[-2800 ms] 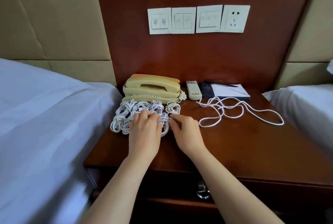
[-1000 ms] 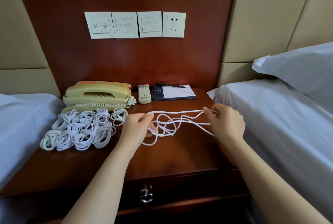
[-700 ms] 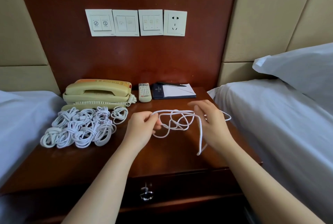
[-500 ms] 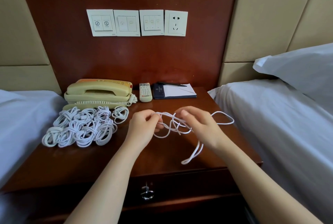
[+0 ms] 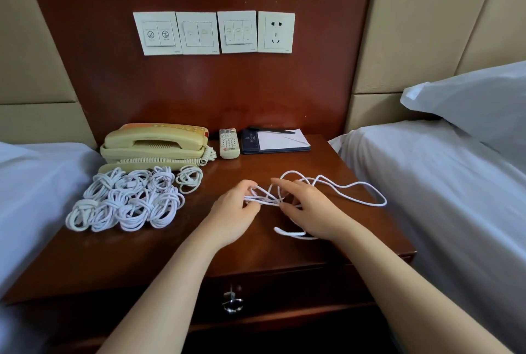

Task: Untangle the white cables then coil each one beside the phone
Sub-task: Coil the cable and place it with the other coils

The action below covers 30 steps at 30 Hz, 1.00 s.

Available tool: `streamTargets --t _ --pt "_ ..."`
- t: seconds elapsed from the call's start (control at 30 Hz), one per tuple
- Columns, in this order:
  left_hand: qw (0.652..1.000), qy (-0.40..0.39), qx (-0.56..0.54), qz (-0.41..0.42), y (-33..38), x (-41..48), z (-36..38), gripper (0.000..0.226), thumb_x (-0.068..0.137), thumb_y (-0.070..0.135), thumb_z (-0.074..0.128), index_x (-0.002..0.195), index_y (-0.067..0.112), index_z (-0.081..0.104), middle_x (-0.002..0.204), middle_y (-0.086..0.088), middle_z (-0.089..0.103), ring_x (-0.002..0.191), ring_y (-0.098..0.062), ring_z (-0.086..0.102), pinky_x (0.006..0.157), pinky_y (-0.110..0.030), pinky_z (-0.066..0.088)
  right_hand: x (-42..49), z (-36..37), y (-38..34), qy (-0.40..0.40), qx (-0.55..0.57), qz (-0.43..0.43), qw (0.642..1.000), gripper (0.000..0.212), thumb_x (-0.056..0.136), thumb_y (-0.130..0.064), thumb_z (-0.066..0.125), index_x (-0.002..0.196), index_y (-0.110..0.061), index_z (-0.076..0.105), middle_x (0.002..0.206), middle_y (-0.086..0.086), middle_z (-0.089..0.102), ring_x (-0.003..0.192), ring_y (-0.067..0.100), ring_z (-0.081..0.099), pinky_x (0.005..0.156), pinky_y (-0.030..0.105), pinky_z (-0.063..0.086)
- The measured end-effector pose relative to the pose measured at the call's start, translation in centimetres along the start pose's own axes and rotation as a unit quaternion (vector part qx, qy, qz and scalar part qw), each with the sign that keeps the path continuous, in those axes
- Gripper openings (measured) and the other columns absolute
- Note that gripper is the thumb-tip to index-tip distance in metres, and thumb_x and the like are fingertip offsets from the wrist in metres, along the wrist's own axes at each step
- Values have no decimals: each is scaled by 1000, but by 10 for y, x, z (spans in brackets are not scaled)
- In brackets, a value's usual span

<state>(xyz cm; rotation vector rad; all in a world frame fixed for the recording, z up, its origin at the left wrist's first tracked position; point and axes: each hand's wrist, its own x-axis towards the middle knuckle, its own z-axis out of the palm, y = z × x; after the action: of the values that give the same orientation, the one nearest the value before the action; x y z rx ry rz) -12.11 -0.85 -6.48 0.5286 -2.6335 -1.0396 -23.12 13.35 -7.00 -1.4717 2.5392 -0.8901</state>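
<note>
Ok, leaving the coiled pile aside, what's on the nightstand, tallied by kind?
phone: 1
remote: 1
notepad: 1
pen: 1
loose white cable: 1, as far as I can tell
Total: 5

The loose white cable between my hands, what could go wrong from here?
Strands of the loose cable cross between the left hand and right hand; pulling them apart could tighten a knot. Its far loop lies near the right edge of the nightstand, so a tug might drop it beside the bed.

White cable (image 5: 353, 190), beige phone (image 5: 155, 143), reddish-brown nightstand (image 5: 170, 245)
</note>
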Motion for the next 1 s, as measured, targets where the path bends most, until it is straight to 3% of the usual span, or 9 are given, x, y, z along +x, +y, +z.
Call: streamTargets --t 0.13,0.2,0.3,0.5,0.7,0.8,0.9,1.0 --pt "999 -4 30 15 -2 0 -1 25 91 35 54 113 26 50 102 8 55 96 -15 55 90 -36 45 6 3 1 -15 -50 -6 999 54 97 -21 48 147 -29 29 115 -1 47 108 18 47 91 32 44" --pt "998 5 54 37 -4 1 -2 19 89 34 58 103 23 52 89 9 55 79 -13 54 79 -34 48 9 3 2 -8 -54 -1 999 48 96 -25 49 142 -22 38 128 1 47 118 21 47 97 34 43" --pt "996 0 79 39 -6 1 -4 14 88 30 59 95 22 50 73 7 54 61 -10 45 61 -29 41 9 2 4 3 -62 11 998 41 96 -29 50 136 -19 46 128 1 48 119 20 46 98 32 41" --pt "996 -41 78 -6 -2 -3 -11 36 87 41 61 116 26 46 82 3 62 86 -10 56 73 -27 45 9 1 13 61 -88 44 993 35 97 -30 49 129 -16 55 121 3 51 114 22 45 95 34 41" --pt "992 -8 128 -22 6 -10 -3 62 80 60 58 125 24 34 91 3 60 85 -14 60 79 -36 53 9 3 13 91 -86 45 991 33 97 -28 49 127 -16 58 117 4 55 109 22 47 91 34 43" --pt "982 31 184 15 12 -13 8 55 87 48 58 126 23 29 97 1 63 87 -21 62 76 -36 53 8 4 11 107 -90 34 990 23 96 -30 51 114 -19 59 106 0 59 97 18 54 77 29 46" --pt "984 37 167 50 12 -10 17 46 94 29 52 132 20 27 93 -4 65 83 -24 63 76 -41 53 8 5 9 114 -112 33 987 14 96 -33 49 98 -20 52 83 -6 56 71 14 52 53 21 34" --pt "987 32 154 36 12 -7 16 58 94 27 53 140 22 17 99 -6 65 86 -23 64 80 -39 54 8 3 9 124 -126 47 983 14 98 -35 45 93 -22 48 76 -7 54 64 14 49 48 21 29"
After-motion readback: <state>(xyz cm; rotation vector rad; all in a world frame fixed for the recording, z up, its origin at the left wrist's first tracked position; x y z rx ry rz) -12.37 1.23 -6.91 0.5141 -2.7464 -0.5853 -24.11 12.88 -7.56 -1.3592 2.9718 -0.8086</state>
